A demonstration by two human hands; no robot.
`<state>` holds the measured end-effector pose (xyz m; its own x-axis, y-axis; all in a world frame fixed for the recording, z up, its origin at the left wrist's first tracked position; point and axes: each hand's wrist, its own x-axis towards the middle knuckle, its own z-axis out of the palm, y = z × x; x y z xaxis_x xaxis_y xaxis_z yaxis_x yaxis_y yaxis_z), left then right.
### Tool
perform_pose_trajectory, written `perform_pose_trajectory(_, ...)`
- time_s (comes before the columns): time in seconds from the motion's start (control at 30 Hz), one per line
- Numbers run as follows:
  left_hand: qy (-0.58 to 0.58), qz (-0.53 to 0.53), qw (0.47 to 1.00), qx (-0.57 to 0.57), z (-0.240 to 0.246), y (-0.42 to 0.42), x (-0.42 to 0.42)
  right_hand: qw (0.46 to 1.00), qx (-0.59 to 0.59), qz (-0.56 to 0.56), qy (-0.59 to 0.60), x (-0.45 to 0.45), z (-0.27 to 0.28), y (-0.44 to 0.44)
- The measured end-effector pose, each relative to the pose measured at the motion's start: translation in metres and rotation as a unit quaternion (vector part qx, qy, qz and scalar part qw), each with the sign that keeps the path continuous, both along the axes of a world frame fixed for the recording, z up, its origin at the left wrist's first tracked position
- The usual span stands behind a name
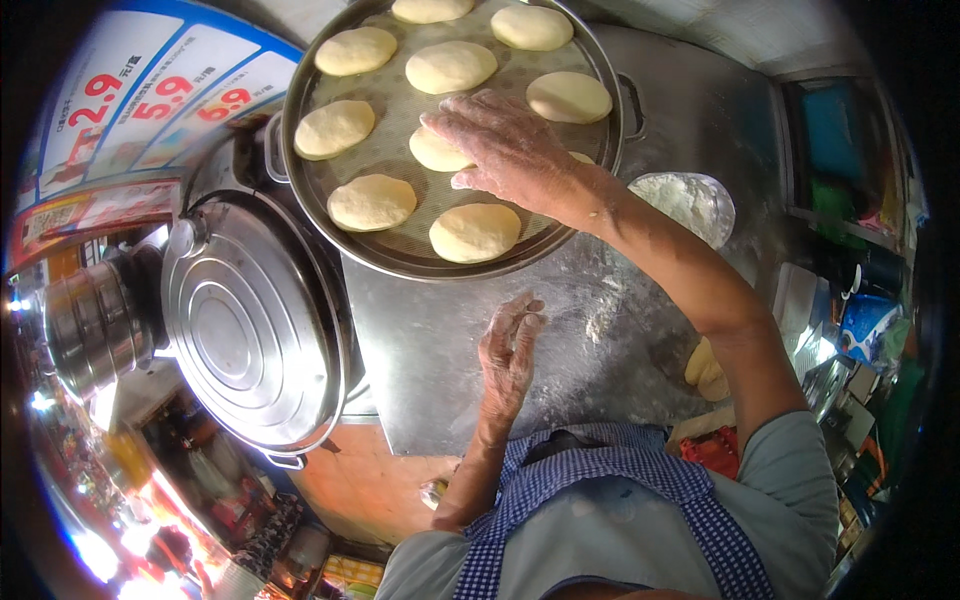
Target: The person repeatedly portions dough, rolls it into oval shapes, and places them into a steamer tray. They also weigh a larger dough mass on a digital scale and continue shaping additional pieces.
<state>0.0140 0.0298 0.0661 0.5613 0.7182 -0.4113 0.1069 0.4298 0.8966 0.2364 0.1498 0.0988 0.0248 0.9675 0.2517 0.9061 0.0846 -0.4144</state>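
My right hand (499, 146), dusted with flour, reaches over a round perforated metal tray (390, 259). Its fingers are spread across a pale flattened dough round (439, 150), covering part of it; whether they touch it is unclear. Other dough rounds sit apart on the tray, among them one (475, 232) at the near edge and one (372, 202) to its left. My forearm mostly hides another dough round (582, 157). Lower down, my left hand (512, 349) hovers over the floured metal worktop (420, 360), fingers loosely curled, with nothing visible in it.
White flour (682, 206) lies heaped right of the tray. More dough (706, 369) rests at the right, partly behind my arm. A large lidded metal pan (240, 322) stands left of the worktop, with stacked metal steamers (97, 322) beyond. A price board (165, 90) rises behind.
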Motion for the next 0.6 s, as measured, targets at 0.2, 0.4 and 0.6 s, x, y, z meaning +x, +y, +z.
perform_pose_trajectory(0.2, -0.002, 0.015, 1.0, 0.003, -0.005, 0.004, -0.005, 0.982, -0.124, 0.001, 0.145, 0.014, 0.016, 0.019)
perform_pose_trajectory(0.4, -0.007, 0.023, 1.0, -0.003, -0.007, 0.004, -0.004, 0.984, -0.074, -0.002, 0.162, 0.01, 0.014, 0.024)
perform_pose_trajectory(0.6, -0.01, 0.011, 1.0, 0.003, -0.005, 0.004, -0.002, 0.994, 0.006, 0.01, 0.105, 0.003, 0.012, 0.012)
